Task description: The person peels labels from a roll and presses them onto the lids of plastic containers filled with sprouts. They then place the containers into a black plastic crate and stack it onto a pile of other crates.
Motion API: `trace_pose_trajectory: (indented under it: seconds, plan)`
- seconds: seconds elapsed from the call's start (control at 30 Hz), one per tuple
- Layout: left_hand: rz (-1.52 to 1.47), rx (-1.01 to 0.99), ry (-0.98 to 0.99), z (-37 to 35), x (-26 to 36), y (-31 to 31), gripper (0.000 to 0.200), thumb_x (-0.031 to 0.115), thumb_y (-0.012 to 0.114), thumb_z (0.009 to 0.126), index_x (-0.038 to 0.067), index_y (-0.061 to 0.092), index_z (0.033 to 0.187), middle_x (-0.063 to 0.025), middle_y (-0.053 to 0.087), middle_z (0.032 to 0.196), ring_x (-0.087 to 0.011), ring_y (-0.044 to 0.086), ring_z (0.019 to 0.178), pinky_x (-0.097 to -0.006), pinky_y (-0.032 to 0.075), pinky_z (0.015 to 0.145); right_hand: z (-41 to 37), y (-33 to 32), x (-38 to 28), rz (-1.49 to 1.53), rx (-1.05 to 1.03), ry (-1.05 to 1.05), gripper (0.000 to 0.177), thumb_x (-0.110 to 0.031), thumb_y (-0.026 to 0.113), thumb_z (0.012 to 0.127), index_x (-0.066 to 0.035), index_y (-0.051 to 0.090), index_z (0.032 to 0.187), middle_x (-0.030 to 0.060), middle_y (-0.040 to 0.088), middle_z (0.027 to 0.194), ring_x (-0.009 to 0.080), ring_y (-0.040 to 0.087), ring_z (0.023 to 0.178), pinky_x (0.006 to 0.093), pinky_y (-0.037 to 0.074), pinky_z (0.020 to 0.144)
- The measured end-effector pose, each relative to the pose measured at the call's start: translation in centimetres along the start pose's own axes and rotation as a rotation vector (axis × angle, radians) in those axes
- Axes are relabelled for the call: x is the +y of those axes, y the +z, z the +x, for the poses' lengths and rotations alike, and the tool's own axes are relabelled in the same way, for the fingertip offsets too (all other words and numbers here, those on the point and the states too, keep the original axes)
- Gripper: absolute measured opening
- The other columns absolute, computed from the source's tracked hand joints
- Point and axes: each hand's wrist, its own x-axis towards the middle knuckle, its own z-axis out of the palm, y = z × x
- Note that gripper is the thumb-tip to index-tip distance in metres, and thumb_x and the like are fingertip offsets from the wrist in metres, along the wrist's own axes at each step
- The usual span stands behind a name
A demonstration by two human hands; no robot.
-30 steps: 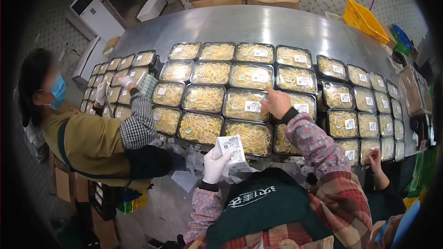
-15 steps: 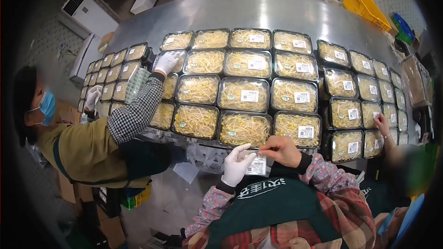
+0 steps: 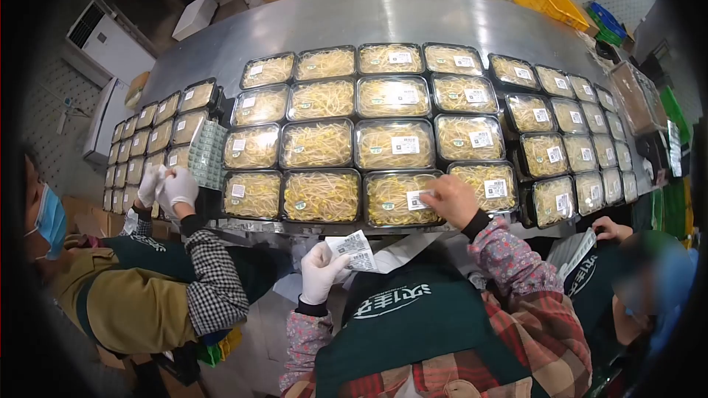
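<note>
My gloved left hand (image 3: 322,273) is closed on a folded strip of printed labels (image 3: 358,252), just off the table's near edge. Bent fingers of my bare right hand (image 3: 453,200) rest at the edge of a white label (image 3: 417,200) on the lid of a tray of bean sprouts (image 3: 383,210) in the front row. To the right of it, another sprout tray (image 3: 472,177) carries a printed label (image 3: 495,188). The tray on the left (image 3: 310,184) bears only a small green sticker (image 3: 299,205).
Rows of packed sprout trays cover the near part of the metal table (image 3: 332,18). A co-worker on the left holds gloved hands (image 3: 173,186) near a green sticker sheet (image 3: 208,151). Another co-worker on the right holds a label sheet (image 3: 575,254). A yellow crate (image 3: 549,0) stands behind.
My right hand has moved from the label strip up to the front tray, which now bears a white label. My left hand shifted left with the strip. The left co-worker's hands came together.
</note>
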Motion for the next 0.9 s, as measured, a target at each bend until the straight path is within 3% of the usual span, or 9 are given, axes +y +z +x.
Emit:
trace_pose_trajectory:
  seconds: [0.07,0.1,0.23,0.43,0.47,0.53,0.63,0.77,0.9]
  plan:
    - [0.040,-0.040,-0.062,-0.2,1.6,-1.6,0.029,-0.002,0.065,0.082,-0.004,0.057,0.110,-0.0087,0.065,0.103,-0.0122,0.063,0.089,-0.0241,0.051,0.077,0.1,-1.3,-1.1,-0.135,0.086,0.021,0.064,-0.025,0.076,0.072,-0.003,0.050,0.126,0.0121,0.060,0.084,0.0272,0.058,0.076,0.0375,0.047,0.063]
    - [0.075,-0.050,0.002,0.1,1.3,-2.2,0.029,0.000,0.066,0.082,-0.004,0.058,0.109,-0.0075,0.065,0.101,-0.0110,0.062,0.088,-0.0237,0.051,0.076,0.1,-2.0,-2.4,-0.133,0.088,0.066,0.055,-0.020,0.076,0.074,-0.001,0.054,0.121,0.0087,0.061,0.084,0.0201,0.058,0.070,0.0319,0.047,0.060]
    - [0.233,-0.065,0.067,0.5,0.6,-4.0,0.029,0.007,0.071,0.080,-0.002,0.060,0.105,-0.0043,0.066,0.097,-0.0097,0.060,0.088,-0.0259,0.049,0.078,-0.5,-0.1,-12.0,0.980,-0.279,0.318,0.036,-0.017,0.071,0.083,0.000,0.061,0.113,0.0038,0.066,0.079,0.0083,0.058,0.071,0.0238,0.047,0.063]
    - [0.330,-0.028,0.462,-0.6,2.8,-4.7,0.039,0.002,0.065,0.083,-0.001,0.055,0.121,-0.0057,0.066,0.102,-0.0137,0.063,0.092,-0.0266,0.050,0.082,-2.3,3.9,-17.8,1.100,-0.480,0.412,0.015,-0.009,0.070,0.083,0.000,0.068,0.095,0.0010,0.065,0.077,0.0066,0.058,0.071,0.0229,0.047,0.060]
    - [0.052,-0.218,0.217,-0.6,2.0,-5.7,0.044,-0.001,0.062,0.085,-0.001,0.048,0.128,-0.0067,0.065,0.105,-0.0138,0.062,0.093,-0.0263,0.049,0.083,-2.4,4.3,-18.6,1.121,-0.439,0.392,0.014,-0.009,0.071,0.082,0.001,0.069,0.092,0.0013,0.065,0.076,0.0066,0.058,0.070,0.0233,0.046,0.059]
    - [-0.074,-0.176,0.070,0.0,0.8,-6.4,0.045,-0.002,0.061,0.086,-0.002,0.047,0.129,-0.0075,0.064,0.106,-0.0132,0.062,0.094,-0.0258,0.050,0.083,-2.1,4.5,-19.3,1.008,-0.337,0.250,0.012,-0.009,0.071,0.081,0.001,0.069,0.088,0.0025,0.066,0.076,0.0066,0.058,0.068,0.0242,0.046,0.057]
    - [-0.203,-0.154,0.059,0.0,0.8,-5.5,0.039,0.002,0.065,0.085,-0.004,0.051,0.120,-0.0067,0.064,0.102,-0.0099,0.063,0.086,-0.0227,0.052,0.077,0.1,4.8,-18.4,0.653,-0.110,-0.022,0.013,-0.010,0.071,0.079,0.002,0.069,0.083,0.0065,0.068,0.075,0.0066,0.058,0.063,0.0256,0.045,0.056]
    - [0.020,-0.361,-0.185,-0.8,0.1,-8.2,0.031,0.003,0.068,0.082,-0.003,0.057,0.110,-0.0055,0.066,0.094,-0.0083,0.063,0.078,-0.0214,0.051,0.069,4.2,5.7,-14.6,0.802,0.003,0.313,0.014,-0.011,0.071,0.080,0.003,0.069,0.083,0.0064,0.067,0.069,0.0074,0.059,0.062,0.0254,0.046,0.057]
    - [-0.049,-0.308,-0.207,-1.3,0.7,-10.0,0.028,0.001,0.069,0.080,-0.002,0.059,0.105,-0.0070,0.067,0.092,-0.0094,0.065,0.075,-0.0213,0.052,0.066,6.1,8.2,-13.7,0.603,-0.157,0.243,0.019,-0.016,0.070,0.078,0.002,0.069,0.082,0.0110,0.066,0.068,0.0139,0.061,0.061,0.0280,0.047,0.058]
